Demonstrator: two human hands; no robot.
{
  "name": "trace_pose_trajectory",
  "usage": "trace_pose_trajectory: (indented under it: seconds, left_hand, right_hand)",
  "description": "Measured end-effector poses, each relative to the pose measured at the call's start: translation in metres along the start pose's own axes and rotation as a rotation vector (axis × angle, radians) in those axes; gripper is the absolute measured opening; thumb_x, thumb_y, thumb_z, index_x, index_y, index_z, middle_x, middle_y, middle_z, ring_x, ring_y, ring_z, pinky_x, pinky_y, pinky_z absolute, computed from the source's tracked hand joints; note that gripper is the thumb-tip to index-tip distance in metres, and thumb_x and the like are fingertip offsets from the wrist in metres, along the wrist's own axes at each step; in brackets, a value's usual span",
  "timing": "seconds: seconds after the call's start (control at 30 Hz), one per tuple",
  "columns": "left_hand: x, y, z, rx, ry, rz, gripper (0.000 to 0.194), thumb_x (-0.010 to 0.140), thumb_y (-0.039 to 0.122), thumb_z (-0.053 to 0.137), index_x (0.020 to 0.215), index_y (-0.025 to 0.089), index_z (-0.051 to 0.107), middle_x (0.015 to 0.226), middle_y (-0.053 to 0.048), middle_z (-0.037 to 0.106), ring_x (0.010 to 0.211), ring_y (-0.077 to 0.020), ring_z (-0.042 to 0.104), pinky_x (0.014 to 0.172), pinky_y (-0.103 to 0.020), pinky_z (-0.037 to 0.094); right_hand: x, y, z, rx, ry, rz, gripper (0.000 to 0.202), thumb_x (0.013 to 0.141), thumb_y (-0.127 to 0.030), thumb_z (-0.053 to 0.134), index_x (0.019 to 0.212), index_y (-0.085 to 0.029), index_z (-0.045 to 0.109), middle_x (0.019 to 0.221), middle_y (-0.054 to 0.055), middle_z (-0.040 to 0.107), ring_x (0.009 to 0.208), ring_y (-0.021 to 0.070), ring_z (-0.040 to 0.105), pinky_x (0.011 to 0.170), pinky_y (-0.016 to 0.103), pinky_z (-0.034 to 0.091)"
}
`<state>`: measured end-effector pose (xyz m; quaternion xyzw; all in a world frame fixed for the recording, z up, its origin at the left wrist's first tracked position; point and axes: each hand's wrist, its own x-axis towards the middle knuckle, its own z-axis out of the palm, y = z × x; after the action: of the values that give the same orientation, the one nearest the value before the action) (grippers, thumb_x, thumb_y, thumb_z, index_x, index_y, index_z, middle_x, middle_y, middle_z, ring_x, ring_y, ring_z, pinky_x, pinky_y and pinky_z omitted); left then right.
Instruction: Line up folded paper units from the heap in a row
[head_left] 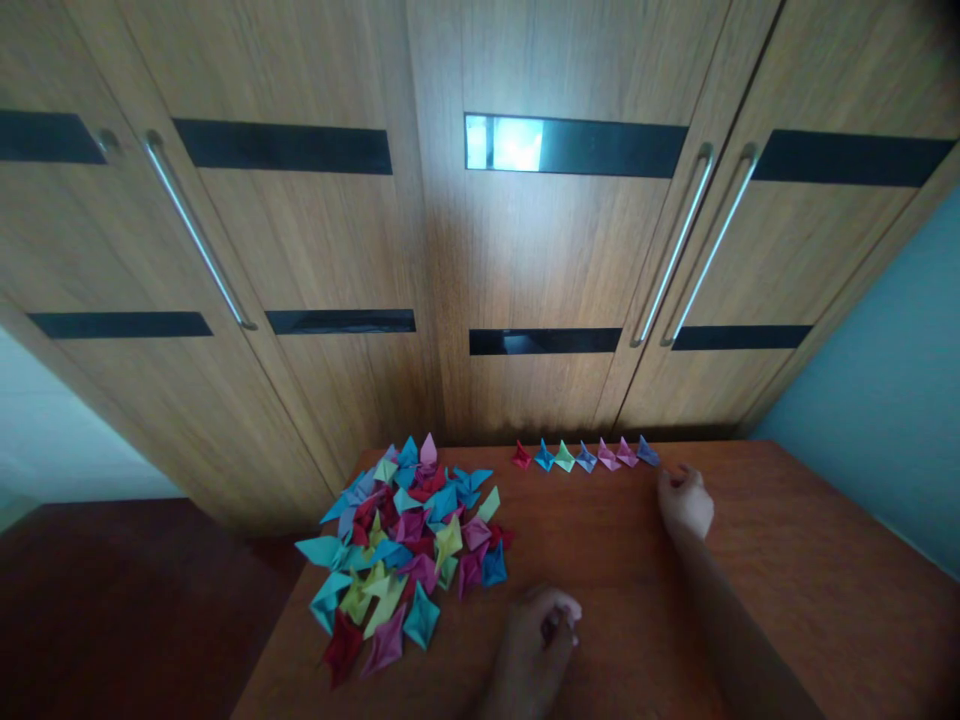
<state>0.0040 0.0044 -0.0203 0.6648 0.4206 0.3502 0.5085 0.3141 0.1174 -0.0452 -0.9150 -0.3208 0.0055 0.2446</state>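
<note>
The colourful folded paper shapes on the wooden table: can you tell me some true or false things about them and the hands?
1. A row of small folded paper shapes stands along the far edge of the brown wooden table. True.
2. The big pile of colourful folded paper shapes lies to the right of the row. False: it lies to the left.
3. The right hand is near the row's right end. True.
4. The left hand rests on the pile. False: it is beside it, apart.

The paper pile point(405, 545) at nine o'clock mixes teal, blue, magenta, dark red and yellow-green. The paper row point(583, 456) at twelve runs red, blue, green, blue, pink, pink, purple. The table point(787, 590) is reddish-brown; the wardrobe point(360, 250) is wood-grained brown with black strips.
</note>
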Motion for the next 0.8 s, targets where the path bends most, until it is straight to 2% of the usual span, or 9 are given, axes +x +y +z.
trace_pose_trajectory:
  seconds: [0.13, 0.3, 0.4, 0.5, 0.6, 0.8]
  left_hand:
    - [0.001, -0.002, 0.001, -0.029, 0.007, -0.008, 0.018, 0.082, 0.017, 0.046, 0.081, 0.016, 0.063, 0.08, -0.002, 0.064, 0.064, -0.0115, 0.06, 0.06, -0.02, 0.044]
    - [-0.004, 0.001, 0.001, 0.002, 0.024, 0.006, 0.017, 0.081, 0.015, 0.046, 0.083, 0.017, 0.063, 0.082, -0.002, 0.065, 0.068, -0.0122, 0.06, 0.063, -0.02, 0.046]
    - [-0.014, 0.013, -0.008, 0.122, 0.039, 0.046, 0.019, 0.078, 0.012, 0.047, 0.084, 0.018, 0.064, 0.082, -0.002, 0.066, 0.074, -0.0142, 0.06, 0.067, -0.022, 0.046]
    - [-0.029, 0.024, -0.03, 0.258, 0.079, 0.093, 0.024, 0.084, 0.016, 0.044, 0.094, 0.021, 0.065, 0.091, -0.004, 0.067, 0.084, -0.0168, 0.061, 0.077, -0.025, 0.048]
    - [-0.048, 0.029, -0.063, 0.491, 0.157, 0.085, 0.027, 0.087, 0.019, 0.041, 0.1, 0.023, 0.065, 0.103, -0.006, 0.065, 0.096, -0.0202, 0.061, 0.087, -0.032, 0.046]
    - [-0.09, 0.026, -0.135, 0.938, 0.275, -0.165, 0.034, 0.089, 0.024, 0.037, 0.113, 0.025, 0.061, 0.118, -0.006, 0.061, 0.1, -0.0226, 0.061, 0.085, -0.036, 0.05]
  right_hand:
    - [-0.037, 0.006, -0.003, 0.203, 0.083, -0.003, 0.041, 0.086, -0.04, 0.041, 0.115, -0.016, 0.056, 0.097, 0.012, 0.069, 0.087, 0.0272, 0.064, 0.071, 0.031, 0.046]
    - [-0.09, 0.007, -0.005, 0.242, -0.065, -0.175, 0.037, 0.085, -0.044, 0.039, 0.1, -0.021, 0.064, 0.09, 0.01, 0.071, 0.081, 0.0256, 0.066, 0.064, 0.028, 0.044]
    - [-0.108, 0.007, -0.006, 0.256, -0.125, -0.277, 0.038, 0.085, -0.045, 0.039, 0.099, -0.021, 0.064, 0.091, 0.01, 0.071, 0.081, 0.0255, 0.067, 0.064, 0.027, 0.044]
    - [-0.111, 0.008, -0.008, 0.319, -0.182, -0.338, 0.038, 0.084, -0.047, 0.039, 0.098, -0.021, 0.063, 0.09, 0.008, 0.071, 0.082, 0.0248, 0.067, 0.066, 0.026, 0.045]
    - [-0.108, 0.008, -0.009, 0.373, -0.2, -0.323, 0.038, 0.084, -0.047, 0.04, 0.098, -0.021, 0.063, 0.088, 0.008, 0.072, 0.083, 0.0243, 0.067, 0.068, 0.026, 0.046]
    - [-0.107, 0.007, -0.009, 0.392, -0.208, -0.298, 0.036, 0.083, -0.046, 0.041, 0.097, -0.021, 0.064, 0.086, 0.007, 0.072, 0.082, 0.0245, 0.067, 0.068, 0.026, 0.046]
